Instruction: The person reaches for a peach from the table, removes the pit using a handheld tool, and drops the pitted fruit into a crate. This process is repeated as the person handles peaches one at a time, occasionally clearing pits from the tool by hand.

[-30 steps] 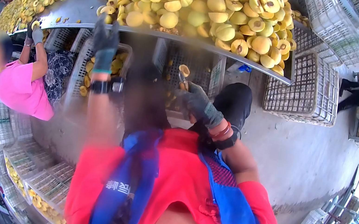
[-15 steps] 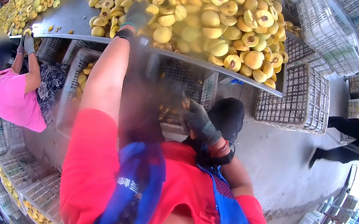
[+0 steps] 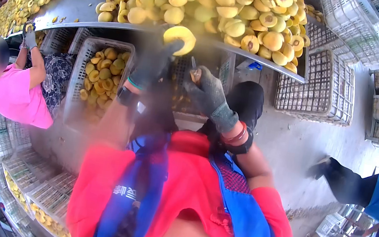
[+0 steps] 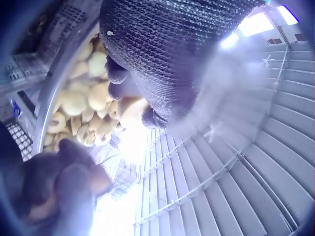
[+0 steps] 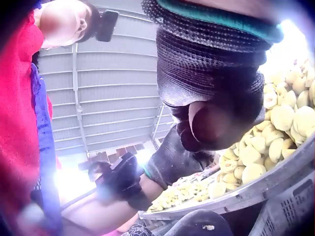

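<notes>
Closest in, a red shirt and blue apron fill the bottom of the head view. Both arms reach up from there, and both hands wear dark knit gloves, probably against juice and the blade.

The left hand is raised. Its grip is curled round a yellow peach, with the fingertips wrapped over the fruit. The peach sits in the air just below the desk edge and close to the other hand. It seems to be held high and turned towards that hand so the fruit meets the blade.

The right hand sits just beside and below the peach. Its grip is closed on a small tool, whose tip points up at the fruit but does not plainly touch it. The short hold near the blade probably gives control.

Under the desk edge stands a white crate partly filled with peaches, likely placed there so fruit can drop straight in. On the desk above is a big pile of peaches, many of them halved and showing pit hollows, within arm's reach.

To the left, a neighbour in pink reaches up to the same desk with gloved hands. To the right are stacked crates. Farther off, another person crosses the floor.
</notes>
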The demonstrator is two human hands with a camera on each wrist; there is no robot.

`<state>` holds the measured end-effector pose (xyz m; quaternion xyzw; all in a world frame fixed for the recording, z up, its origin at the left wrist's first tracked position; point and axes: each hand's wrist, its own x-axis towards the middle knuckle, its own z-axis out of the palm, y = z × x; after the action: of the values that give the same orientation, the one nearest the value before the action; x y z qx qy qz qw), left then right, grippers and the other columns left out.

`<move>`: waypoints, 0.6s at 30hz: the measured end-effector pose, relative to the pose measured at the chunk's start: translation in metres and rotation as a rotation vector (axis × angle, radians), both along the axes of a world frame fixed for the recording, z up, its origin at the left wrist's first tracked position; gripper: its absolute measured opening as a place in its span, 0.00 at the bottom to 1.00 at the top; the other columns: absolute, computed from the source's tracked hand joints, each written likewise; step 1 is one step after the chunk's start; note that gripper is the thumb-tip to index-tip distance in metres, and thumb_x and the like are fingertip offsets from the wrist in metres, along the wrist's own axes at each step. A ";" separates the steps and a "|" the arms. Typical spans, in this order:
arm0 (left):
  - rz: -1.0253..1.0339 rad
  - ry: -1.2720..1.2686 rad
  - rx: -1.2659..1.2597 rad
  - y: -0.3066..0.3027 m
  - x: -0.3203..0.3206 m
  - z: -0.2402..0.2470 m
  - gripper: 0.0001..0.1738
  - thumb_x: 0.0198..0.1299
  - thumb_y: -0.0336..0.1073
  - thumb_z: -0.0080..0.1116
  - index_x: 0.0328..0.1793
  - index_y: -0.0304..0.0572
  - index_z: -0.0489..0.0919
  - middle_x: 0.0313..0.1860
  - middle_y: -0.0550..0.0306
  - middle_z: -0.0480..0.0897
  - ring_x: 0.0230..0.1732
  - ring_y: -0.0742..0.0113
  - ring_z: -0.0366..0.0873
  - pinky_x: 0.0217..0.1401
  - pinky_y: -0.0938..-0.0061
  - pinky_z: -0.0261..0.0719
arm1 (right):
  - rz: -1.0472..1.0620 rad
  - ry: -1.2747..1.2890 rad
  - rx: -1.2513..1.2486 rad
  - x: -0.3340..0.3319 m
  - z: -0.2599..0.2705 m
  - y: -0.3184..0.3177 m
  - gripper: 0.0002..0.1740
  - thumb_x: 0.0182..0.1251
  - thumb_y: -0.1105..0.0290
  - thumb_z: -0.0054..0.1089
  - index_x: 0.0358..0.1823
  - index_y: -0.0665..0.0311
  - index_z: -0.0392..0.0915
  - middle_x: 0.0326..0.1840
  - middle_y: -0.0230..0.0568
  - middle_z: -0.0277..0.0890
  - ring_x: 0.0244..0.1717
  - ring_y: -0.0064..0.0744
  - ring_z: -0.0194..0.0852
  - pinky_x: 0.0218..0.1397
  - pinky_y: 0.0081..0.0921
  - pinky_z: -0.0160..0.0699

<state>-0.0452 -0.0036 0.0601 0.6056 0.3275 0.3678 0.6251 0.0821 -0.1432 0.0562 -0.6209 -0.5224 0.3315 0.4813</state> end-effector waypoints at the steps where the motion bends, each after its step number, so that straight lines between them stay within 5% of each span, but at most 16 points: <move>1: -0.003 -0.016 0.004 -0.011 0.001 0.001 0.24 0.61 0.37 0.60 0.61 0.37 0.70 0.48 0.58 0.78 0.48 0.71 0.76 0.53 0.76 0.75 | -0.013 -0.027 0.036 -0.001 0.003 -0.002 0.13 0.61 0.68 0.61 0.38 0.66 0.67 0.22 0.52 0.72 0.26 0.57 0.74 0.29 0.40 0.71; 8: -0.059 -0.228 0.191 -0.058 0.010 0.011 0.25 0.66 0.40 0.51 0.64 0.33 0.66 0.53 0.49 0.74 0.52 0.64 0.75 0.56 0.71 0.75 | -0.087 -0.168 0.137 0.000 0.008 -0.017 0.16 0.60 0.69 0.60 0.42 0.67 0.64 0.23 0.56 0.74 0.29 0.62 0.76 0.29 0.47 0.72; 18: 0.132 -0.129 0.685 -0.078 0.027 -0.007 0.25 0.68 0.42 0.44 0.64 0.30 0.65 0.58 0.44 0.70 0.56 0.57 0.72 0.61 0.65 0.73 | -0.148 -0.125 0.120 -0.001 0.008 -0.022 0.16 0.61 0.68 0.61 0.43 0.69 0.65 0.26 0.58 0.76 0.31 0.62 0.77 0.32 0.45 0.75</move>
<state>-0.0182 -0.0815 0.0535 0.7330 0.1834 0.5334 0.3802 0.0807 -0.1655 0.0640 -0.6473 -0.5231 0.2241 0.5070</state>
